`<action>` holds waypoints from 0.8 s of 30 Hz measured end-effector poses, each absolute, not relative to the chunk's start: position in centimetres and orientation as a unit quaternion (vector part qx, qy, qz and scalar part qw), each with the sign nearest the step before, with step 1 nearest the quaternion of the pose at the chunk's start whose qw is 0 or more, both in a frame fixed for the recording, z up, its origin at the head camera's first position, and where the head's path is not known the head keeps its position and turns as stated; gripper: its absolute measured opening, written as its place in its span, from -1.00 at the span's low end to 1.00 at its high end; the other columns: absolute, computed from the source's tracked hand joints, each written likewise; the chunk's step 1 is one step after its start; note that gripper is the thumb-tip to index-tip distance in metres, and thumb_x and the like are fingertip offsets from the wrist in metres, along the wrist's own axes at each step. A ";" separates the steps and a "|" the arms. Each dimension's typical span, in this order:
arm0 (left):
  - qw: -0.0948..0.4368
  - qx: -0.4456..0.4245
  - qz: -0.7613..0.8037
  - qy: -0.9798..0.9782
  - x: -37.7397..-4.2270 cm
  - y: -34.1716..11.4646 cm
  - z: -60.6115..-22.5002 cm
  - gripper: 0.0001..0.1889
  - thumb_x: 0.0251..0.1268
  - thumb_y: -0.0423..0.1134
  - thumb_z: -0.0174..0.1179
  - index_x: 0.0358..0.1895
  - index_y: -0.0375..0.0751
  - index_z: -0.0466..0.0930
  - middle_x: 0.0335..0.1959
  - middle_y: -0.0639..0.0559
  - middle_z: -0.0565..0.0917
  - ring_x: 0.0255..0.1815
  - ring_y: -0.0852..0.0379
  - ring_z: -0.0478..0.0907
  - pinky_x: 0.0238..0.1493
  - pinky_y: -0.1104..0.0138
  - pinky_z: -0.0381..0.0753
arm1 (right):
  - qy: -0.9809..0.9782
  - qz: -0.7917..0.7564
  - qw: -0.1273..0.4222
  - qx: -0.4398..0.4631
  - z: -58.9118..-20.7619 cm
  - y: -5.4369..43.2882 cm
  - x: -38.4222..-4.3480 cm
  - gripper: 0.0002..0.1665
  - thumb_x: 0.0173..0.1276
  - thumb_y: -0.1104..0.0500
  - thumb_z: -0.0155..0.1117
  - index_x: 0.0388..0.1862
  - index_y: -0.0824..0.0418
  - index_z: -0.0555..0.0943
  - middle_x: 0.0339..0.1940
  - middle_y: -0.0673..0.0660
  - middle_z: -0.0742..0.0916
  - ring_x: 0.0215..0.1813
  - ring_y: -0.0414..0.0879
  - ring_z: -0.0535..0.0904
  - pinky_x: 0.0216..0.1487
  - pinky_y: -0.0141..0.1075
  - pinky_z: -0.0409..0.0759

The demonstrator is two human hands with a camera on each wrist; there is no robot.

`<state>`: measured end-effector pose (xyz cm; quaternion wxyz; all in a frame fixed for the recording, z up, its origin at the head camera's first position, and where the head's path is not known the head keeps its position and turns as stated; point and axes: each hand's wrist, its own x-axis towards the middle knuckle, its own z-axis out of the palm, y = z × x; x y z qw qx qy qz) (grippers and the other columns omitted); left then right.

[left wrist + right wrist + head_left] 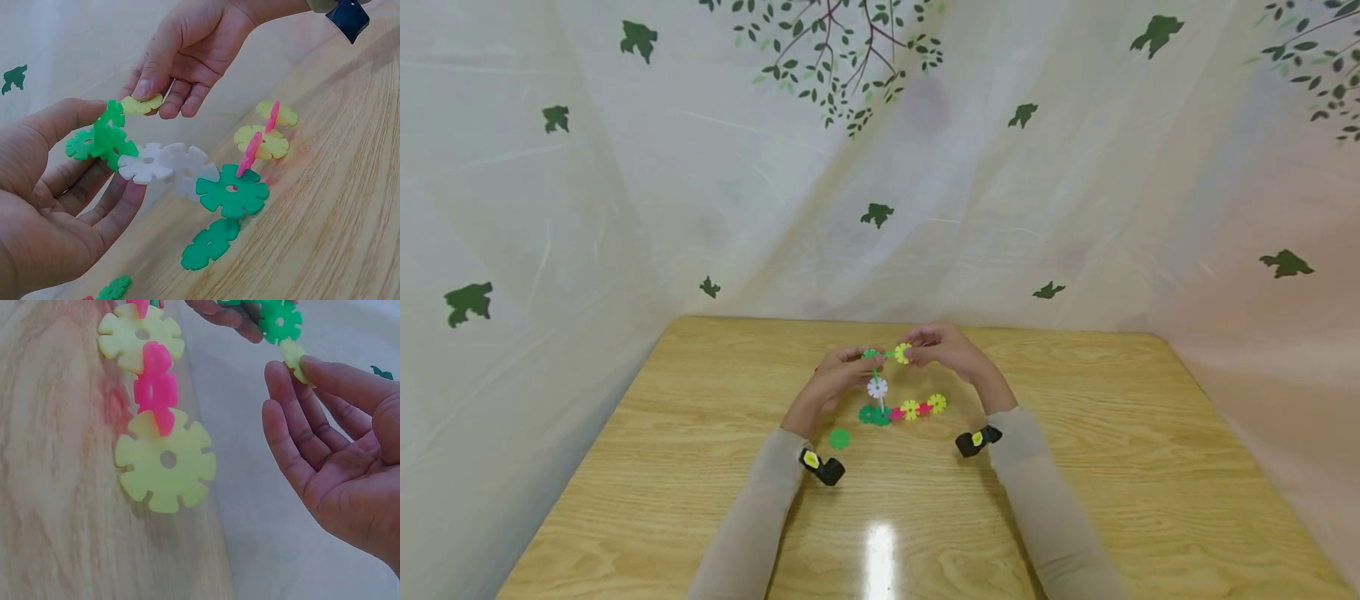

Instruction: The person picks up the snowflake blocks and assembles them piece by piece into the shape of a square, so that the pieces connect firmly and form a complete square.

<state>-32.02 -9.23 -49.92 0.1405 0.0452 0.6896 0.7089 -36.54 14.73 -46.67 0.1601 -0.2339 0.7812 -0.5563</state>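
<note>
My left hand (841, 373) grips bright green notched flower discs (114, 149) at the raised end of a joined chain. My right hand (953, 350) pinches a yellow flower disc (294, 361) between thumb and fingers, right beside the green ones; whether they are slotted together I cannot tell. From the green discs, white discs (145, 164) slope down to dark green discs (240, 195) near the table. Beyond these, pink discs (156, 390) alternate with yellow discs (187, 464), standing out to the right of the chain.
A separate green disc (839, 438) lies on the wooden table (700, 500) near the left wrist. A small red piece (817, 369) shows partly behind the left hand. Behind the table hangs a pale curtain (775, 217) printed with leaves and birds.
</note>
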 end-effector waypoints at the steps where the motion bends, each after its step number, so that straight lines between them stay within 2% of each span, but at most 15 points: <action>1: 0.138 0.046 0.711 0.688 -32.0 -9.2 -49.9 -0.58 0.42 -0.13 0.31 0.24 -0.25 0.62 0.25 -0.26 0.62 0.17 -0.02 0.63 0.30 0.13 0.61 | 0.780 -0.560 0.158 -0.230 -46.7 14.7 -36.4 -0.61 0.45 0.26 0.31 0.17 0.46 0.61 -0.21 0.12 0.78 -0.02 0.32 0.73 0.13 0.24 0.63; 7: 0.134 0.042 0.722 0.678 -32.1 -9.1 -50.0 -0.60 0.41 -0.18 0.31 0.23 -0.27 0.63 0.24 -0.30 0.62 -0.02 0.15 0.66 0.21 0.21 0.66 | 0.769 -0.585 0.142 -0.215 -47.1 14.6 -36.2 -0.60 0.47 0.26 0.30 0.19 0.46 0.62 -0.18 0.10 0.79 -0.09 0.13 0.76 0.18 0.26 0.60; 13: 0.134 0.041 0.726 0.673 -32.2 -8.9 -50.0 -0.58 0.41 -0.19 0.31 0.23 -0.31 0.62 0.25 -0.33 0.61 -0.05 0.18 0.65 0.16 0.23 0.66 | 0.765 -0.594 0.128 -0.216 -47.3 14.4 -35.9 -0.63 0.48 0.24 0.30 0.18 0.40 0.65 -0.13 0.10 0.80 -0.17 -0.10 0.73 0.19 0.28 0.58; 20: 0.137 0.039 0.725 0.673 -32.1 -8.9 -49.9 -0.64 0.43 -0.18 0.30 0.18 -0.25 0.66 0.12 -0.02 0.68 0.05 0.11 0.61 0.01 0.33 0.67 | 0.761 -0.597 0.126 -0.220 -47.2 14.4 -35.6 -0.64 0.48 0.27 0.29 0.17 0.42 0.65 -0.15 0.09 0.79 -0.21 -0.19 0.71 0.20 0.33 0.54; 24: 0.142 0.040 0.731 0.666 -32.1 -8.9 -49.9 -0.66 0.45 -0.19 0.28 0.17 -0.28 0.65 0.10 0.01 0.67 0.06 0.08 0.59 -0.04 0.35 0.67 | 0.759 -0.599 0.119 -0.223 -46.9 14.3 -35.3 -0.65 0.47 0.28 0.29 0.16 0.44 0.65 -0.18 0.04 0.79 -0.21 -0.20 0.72 0.19 0.33 0.54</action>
